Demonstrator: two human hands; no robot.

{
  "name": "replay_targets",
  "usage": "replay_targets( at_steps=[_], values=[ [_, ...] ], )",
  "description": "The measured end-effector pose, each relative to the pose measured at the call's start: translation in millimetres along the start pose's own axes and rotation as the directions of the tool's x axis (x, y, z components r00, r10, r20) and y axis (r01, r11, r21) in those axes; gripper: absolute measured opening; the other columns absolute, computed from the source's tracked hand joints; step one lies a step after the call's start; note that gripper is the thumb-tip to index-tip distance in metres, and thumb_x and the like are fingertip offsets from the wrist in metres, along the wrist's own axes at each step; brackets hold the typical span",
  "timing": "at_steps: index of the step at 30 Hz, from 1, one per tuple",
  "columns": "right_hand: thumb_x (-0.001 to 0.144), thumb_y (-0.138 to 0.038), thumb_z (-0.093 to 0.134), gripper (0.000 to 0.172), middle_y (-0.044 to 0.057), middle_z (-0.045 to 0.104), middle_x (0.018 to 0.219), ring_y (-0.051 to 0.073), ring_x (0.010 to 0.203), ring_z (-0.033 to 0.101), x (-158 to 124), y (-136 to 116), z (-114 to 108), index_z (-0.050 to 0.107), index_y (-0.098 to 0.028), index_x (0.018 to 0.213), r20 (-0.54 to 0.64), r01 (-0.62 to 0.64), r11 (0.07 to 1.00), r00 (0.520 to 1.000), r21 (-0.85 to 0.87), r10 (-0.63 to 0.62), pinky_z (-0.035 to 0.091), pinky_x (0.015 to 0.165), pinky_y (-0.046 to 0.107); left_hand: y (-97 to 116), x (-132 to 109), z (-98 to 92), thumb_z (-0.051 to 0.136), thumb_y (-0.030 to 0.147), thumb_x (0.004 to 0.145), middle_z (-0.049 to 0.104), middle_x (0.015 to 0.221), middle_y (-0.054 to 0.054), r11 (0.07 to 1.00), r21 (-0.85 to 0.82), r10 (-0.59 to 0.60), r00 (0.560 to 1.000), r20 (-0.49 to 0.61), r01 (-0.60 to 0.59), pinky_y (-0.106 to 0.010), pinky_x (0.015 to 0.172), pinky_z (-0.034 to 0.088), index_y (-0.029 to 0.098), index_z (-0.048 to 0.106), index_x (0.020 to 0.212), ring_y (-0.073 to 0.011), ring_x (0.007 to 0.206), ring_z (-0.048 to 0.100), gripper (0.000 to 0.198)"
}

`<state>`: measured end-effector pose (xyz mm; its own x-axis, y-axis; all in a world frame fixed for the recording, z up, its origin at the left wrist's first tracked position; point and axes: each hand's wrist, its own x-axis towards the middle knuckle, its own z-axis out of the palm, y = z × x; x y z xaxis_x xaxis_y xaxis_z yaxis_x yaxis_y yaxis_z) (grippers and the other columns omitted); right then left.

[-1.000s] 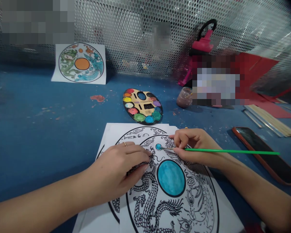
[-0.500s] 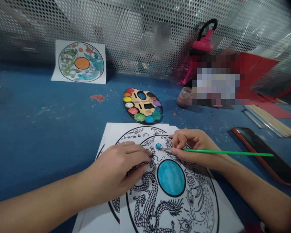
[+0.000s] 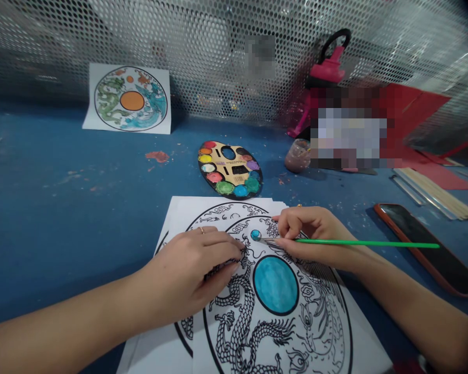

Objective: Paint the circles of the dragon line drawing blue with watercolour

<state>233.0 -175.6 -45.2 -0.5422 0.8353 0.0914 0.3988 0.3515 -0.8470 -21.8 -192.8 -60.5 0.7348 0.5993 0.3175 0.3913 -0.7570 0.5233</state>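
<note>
My right hand [image 3: 312, 234] pinches a green paintbrush [image 3: 366, 243] near its metal end. The bristles touch the edge of a small circle [image 3: 256, 235], mostly painted blue, on a line-drawn sheet [image 3: 273, 337]. A bigger blue-painted circle [image 3: 276, 284] sits in the middle of this dragon-and-phoenix drawing. My left hand [image 3: 195, 265] rests on the drawing with its fingers stretched out, slightly bent, holding nothing. Other printed sheets [image 3: 179, 213] lie beneath. Beyond the papers is a paint palette [image 3: 234, 163] with several colours in its wells.
A painted sample sheet [image 3: 130, 98] leans against the perforated metal screen [image 3: 203, 41]. A jar of murky water [image 3: 297, 156] and a pink bottle [image 3: 327, 70] stand at the back right. To the right lie a phone [image 3: 429, 249], wooden sticks [image 3: 448, 197] and red paper [image 3: 413, 111].
The brush handle has tipped very slightly upward at its far end, and the blue in the small circle looks a little fuller. My left hand stays in place.
</note>
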Motion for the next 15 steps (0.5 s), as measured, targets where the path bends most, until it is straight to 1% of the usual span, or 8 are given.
replay_targets(
  at_steps=[5, 10, 15],
  values=[
    [0.075, -0.010, 0.063, 0.030, -0.003, 0.050, 0.067, 0.009, 0.063, 0.045, -0.6, 0.1, -0.9, 0.038, -0.018, 0.059, 0.010, 0.007, 1.000, 1.000, -0.024, -0.007, 0.043, 0.076, 0.030, 0.9, 1.0, -0.2, 0.046, 0.018, 0.089, 0.067, 0.100, -0.004, 1.000, 0.003, 0.002, 1.000, 0.000, -0.002, -0.029, 0.081, 0.051, 0.018, 0.063, 0.100, -0.0158, 0.090, 0.061, 0.020],
    [0.078, -0.018, 0.064, 0.029, -0.002, 0.052, 0.069, 0.011, 0.066, 0.047, -0.8, 0.6, -0.2, 0.041, -0.018, 0.060, 0.005, -0.010, 1.000, 1.000, -0.008, 0.010, 0.043, 0.074, 0.030, 0.9, 1.3, 0.3, 0.046, 0.017, 0.089, 0.067, 0.100, -0.004, 1.000, -0.001, -0.005, 1.000, 0.006, 0.005, -0.029, 0.081, 0.051, 0.018, 0.063, 0.100, -0.0157, 0.090, 0.061, 0.020],
    [0.078, -0.019, 0.064, 0.029, -0.002, 0.052, 0.069, 0.012, 0.067, 0.047, -0.4, -0.6, 2.4, 0.040, -0.018, 0.060, -0.018, -0.020, 0.999, 1.000, -0.037, 0.020, 0.042, 0.073, 0.030, 0.1, -0.3, 0.4, 0.046, 0.018, 0.089, 0.067, 0.100, -0.004, 1.000, 0.001, -0.008, 1.000, 0.007, 0.008, -0.029, 0.081, 0.051, 0.018, 0.063, 0.099, -0.0156, 0.091, 0.061, 0.019]
  ],
)
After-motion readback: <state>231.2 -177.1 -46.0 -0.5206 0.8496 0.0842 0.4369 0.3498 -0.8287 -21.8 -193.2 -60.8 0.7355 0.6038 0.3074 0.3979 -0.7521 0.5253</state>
